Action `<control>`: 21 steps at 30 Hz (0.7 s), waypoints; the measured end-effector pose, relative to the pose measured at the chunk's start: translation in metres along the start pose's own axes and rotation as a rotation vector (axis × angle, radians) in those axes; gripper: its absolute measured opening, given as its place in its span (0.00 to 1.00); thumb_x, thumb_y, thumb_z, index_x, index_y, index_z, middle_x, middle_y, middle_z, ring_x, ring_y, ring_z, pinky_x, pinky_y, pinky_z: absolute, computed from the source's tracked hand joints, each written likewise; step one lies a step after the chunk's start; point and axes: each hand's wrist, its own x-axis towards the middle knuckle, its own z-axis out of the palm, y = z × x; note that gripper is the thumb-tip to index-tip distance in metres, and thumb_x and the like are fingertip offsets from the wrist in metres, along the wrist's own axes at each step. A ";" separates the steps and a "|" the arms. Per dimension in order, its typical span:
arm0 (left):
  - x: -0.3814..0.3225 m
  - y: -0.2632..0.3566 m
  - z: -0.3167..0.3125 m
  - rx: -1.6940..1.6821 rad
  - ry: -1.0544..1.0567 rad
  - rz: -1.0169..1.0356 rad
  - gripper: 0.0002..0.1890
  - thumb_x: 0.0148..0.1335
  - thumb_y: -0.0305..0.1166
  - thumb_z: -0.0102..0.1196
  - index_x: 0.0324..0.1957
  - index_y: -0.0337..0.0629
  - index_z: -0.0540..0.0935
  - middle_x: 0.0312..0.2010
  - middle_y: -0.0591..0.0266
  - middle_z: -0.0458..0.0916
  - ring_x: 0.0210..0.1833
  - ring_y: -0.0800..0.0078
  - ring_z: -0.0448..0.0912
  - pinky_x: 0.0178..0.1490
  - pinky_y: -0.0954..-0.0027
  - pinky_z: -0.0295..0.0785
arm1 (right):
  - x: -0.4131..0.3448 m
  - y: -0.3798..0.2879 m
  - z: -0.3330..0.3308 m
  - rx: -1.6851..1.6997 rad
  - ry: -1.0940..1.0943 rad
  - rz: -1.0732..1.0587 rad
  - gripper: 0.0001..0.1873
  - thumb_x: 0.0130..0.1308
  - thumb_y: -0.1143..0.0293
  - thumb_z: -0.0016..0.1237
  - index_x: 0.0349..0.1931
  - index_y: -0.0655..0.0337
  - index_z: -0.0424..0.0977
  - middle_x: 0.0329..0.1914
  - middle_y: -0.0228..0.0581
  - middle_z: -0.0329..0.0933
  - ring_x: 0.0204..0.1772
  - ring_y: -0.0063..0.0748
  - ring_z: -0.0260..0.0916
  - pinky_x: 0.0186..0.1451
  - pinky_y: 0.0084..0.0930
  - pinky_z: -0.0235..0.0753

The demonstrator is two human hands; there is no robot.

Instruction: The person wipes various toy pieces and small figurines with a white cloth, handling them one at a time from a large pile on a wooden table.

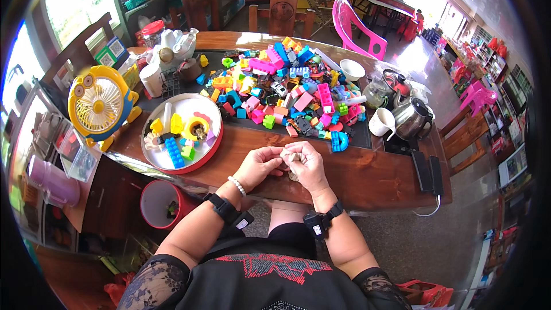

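Observation:
My left hand (257, 168) and my right hand (311, 173) meet above the near edge of a wooden table (353, 181). Between their fingertips is a small beige, crumpled-looking item (293, 176); what it is, I cannot tell, since fingers cover much of it. Beyond the hands lies a heap of colourful plastic toy bricks (303, 101) on a dark tray inset, with a small toy car (279, 89) among them. To the left, a round white tray with a red side (148, 146) holds several bricks, including a long blue one (174, 153), and a yellow ring (189, 129).
A yellow-and-blue toy-shaped fan (100, 103) stands left. Below it is a red bin (146, 206). At the right are a white mug (381, 121), a kettle (411, 118), two black phone-like devices (422, 172) and a white cable (430, 213). A white bowl (352, 69) sits behind the heap.

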 end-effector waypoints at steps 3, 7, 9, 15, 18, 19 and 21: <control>0.000 0.000 0.001 0.027 -0.020 -0.006 0.18 0.66 0.22 0.51 0.58 0.35 0.72 0.44 0.60 0.81 0.43 0.73 0.82 0.42 0.76 0.79 | 0.001 0.002 -0.001 0.063 0.099 0.091 0.05 0.65 0.76 0.51 0.40 0.66 0.73 0.38 0.36 0.78 0.38 0.18 0.73 0.38 0.15 0.75; -0.003 0.001 0.010 0.018 0.037 -0.007 0.19 0.63 0.20 0.51 0.57 0.35 0.72 0.43 0.61 0.81 0.42 0.72 0.83 0.41 0.76 0.79 | 0.005 0.001 0.000 0.146 0.213 0.059 0.04 0.68 0.75 0.49 0.38 0.65 0.71 0.34 0.34 0.78 0.31 0.13 0.69 0.31 0.13 0.69; -0.003 -0.001 0.013 0.047 0.085 0.022 0.18 0.62 0.20 0.50 0.56 0.36 0.73 0.43 0.61 0.81 0.42 0.72 0.83 0.41 0.76 0.79 | 0.004 -0.001 0.000 0.197 0.219 0.100 0.04 0.68 0.74 0.49 0.38 0.65 0.71 0.32 0.33 0.77 0.30 0.13 0.68 0.30 0.14 0.69; -0.002 0.004 0.008 -0.122 0.135 -0.032 0.17 0.63 0.21 0.49 0.55 0.38 0.73 0.42 0.60 0.81 0.42 0.70 0.83 0.41 0.73 0.80 | 0.004 0.004 0.004 0.150 0.153 0.049 0.03 0.67 0.77 0.49 0.37 0.64 0.70 0.26 0.28 0.72 0.27 0.12 0.66 0.26 0.10 0.64; 0.001 0.001 0.002 -0.313 0.282 -0.023 0.12 0.64 0.22 0.52 0.50 0.39 0.72 0.40 0.60 0.80 0.42 0.70 0.83 0.43 0.70 0.81 | 0.001 -0.005 0.004 0.178 0.113 0.099 0.03 0.66 0.78 0.49 0.38 0.64 0.70 0.28 0.29 0.72 0.28 0.13 0.68 0.29 0.11 0.68; 0.002 -0.001 0.001 -0.310 0.282 -0.022 0.12 0.64 0.22 0.52 0.50 0.39 0.72 0.40 0.60 0.80 0.42 0.70 0.83 0.43 0.70 0.81 | 0.002 -0.003 0.005 0.180 0.113 0.097 0.03 0.66 0.78 0.49 0.38 0.64 0.70 0.28 0.29 0.72 0.28 0.13 0.68 0.29 0.11 0.68; 0.003 -0.005 0.003 -0.304 0.250 0.026 0.10 0.65 0.23 0.53 0.47 0.39 0.72 0.40 0.59 0.80 0.41 0.70 0.82 0.45 0.69 0.81 | 0.001 0.001 0.003 -0.162 0.000 -0.246 0.05 0.65 0.79 0.50 0.39 0.66 0.69 0.34 0.35 0.76 0.34 0.19 0.74 0.37 0.17 0.76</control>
